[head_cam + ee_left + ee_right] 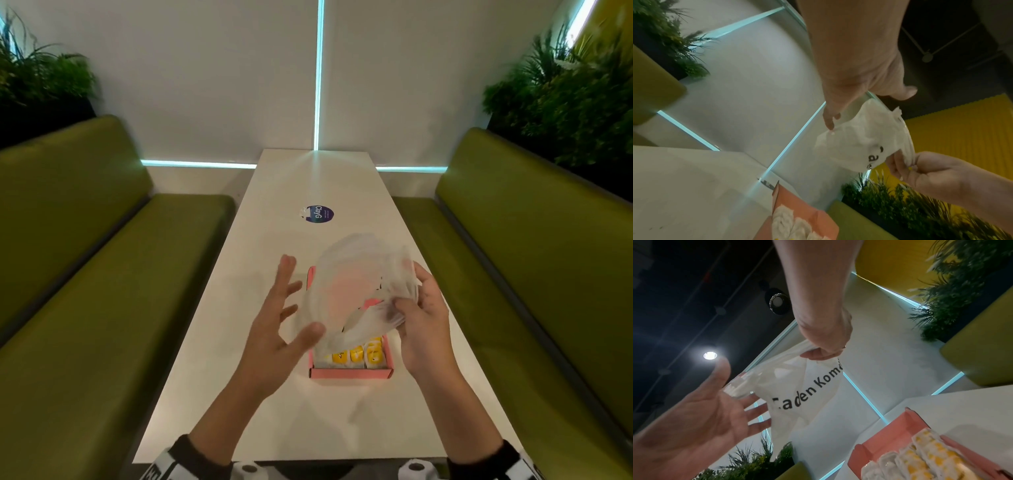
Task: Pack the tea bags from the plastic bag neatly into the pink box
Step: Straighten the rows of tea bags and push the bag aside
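Observation:
A translucent white plastic bag (356, 284) with black lettering (807, 392) hangs in the air above the pink box (351, 373). It looks limp, and what is inside it does not show. My right hand (397, 305) pinches the bag's right side between thumb and fingers (818, 353). My left hand (301, 298) is open with spread fingers at the bag's left side, palm facing it (705, 410), and a fingertip touches the plastic (829, 128). Rows of yellow-and-white tea bags (356, 353) fill the near end of the box (890, 433); the bag hides the far end.
The box sits on a long white table (274, 394) with a round dark sticker (318, 214) farther away. Green padded benches (102, 274) run along both sides (534, 257), with plants behind them.

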### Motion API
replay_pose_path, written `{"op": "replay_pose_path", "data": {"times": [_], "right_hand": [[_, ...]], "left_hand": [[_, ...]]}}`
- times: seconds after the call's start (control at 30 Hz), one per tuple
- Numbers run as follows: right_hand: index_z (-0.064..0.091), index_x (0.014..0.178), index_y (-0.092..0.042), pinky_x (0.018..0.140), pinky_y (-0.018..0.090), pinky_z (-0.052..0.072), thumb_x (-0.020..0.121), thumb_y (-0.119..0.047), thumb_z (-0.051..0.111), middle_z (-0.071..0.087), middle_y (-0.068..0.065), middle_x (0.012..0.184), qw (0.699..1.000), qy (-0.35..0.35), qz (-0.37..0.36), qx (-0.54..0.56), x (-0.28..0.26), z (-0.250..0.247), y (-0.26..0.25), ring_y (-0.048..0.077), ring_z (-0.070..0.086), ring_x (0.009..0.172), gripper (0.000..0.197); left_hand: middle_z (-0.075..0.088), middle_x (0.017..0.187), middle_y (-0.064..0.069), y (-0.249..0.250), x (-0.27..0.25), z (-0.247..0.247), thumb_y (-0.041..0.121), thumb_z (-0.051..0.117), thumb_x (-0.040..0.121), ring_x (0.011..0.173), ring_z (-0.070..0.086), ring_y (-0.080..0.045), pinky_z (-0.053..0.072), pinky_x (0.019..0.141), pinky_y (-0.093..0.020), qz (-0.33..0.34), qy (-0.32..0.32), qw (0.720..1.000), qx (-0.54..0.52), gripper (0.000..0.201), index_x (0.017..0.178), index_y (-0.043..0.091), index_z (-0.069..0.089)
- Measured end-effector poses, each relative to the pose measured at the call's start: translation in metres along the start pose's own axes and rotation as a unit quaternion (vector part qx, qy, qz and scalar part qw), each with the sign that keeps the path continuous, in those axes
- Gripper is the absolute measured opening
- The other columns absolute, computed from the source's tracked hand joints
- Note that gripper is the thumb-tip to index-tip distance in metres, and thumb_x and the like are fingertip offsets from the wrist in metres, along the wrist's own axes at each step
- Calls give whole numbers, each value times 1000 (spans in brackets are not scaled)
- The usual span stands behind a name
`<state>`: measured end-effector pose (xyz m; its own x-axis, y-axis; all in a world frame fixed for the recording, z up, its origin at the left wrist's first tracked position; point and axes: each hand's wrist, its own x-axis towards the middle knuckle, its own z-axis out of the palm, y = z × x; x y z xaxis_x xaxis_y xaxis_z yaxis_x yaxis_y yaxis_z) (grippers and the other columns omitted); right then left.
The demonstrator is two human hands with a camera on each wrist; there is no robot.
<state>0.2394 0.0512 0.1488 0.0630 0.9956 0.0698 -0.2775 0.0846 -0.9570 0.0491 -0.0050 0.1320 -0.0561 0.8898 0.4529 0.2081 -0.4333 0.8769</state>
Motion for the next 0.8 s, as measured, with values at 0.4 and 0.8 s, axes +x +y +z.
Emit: {"op": "replay_pose_path", "data": {"times": [0.4, 0.8], "right_hand": [[46, 127, -37, 68, 32, 56, 85, 17, 37, 67, 2, 112, 985, -61, 81, 141, -14, 18, 7, 19, 67, 85, 69], [55, 105, -45, 91, 20, 47, 91, -27, 44, 50, -2, 119, 977, -77, -150, -128, -47, 37, 27, -1, 53, 108, 26]], "left_hand": [[4, 158, 12, -17, 7, 38, 62, 75, 60, 143, 24, -20, 35, 108, -51, -3, -88, 987, -132, 109, 134, 66, -5], [53, 120, 4, -2, 31, 76, 36, 55, 88, 103, 61, -15, 54, 81, -29, 7, 142, 974, -176, 36, 117, 41, 35]]}}
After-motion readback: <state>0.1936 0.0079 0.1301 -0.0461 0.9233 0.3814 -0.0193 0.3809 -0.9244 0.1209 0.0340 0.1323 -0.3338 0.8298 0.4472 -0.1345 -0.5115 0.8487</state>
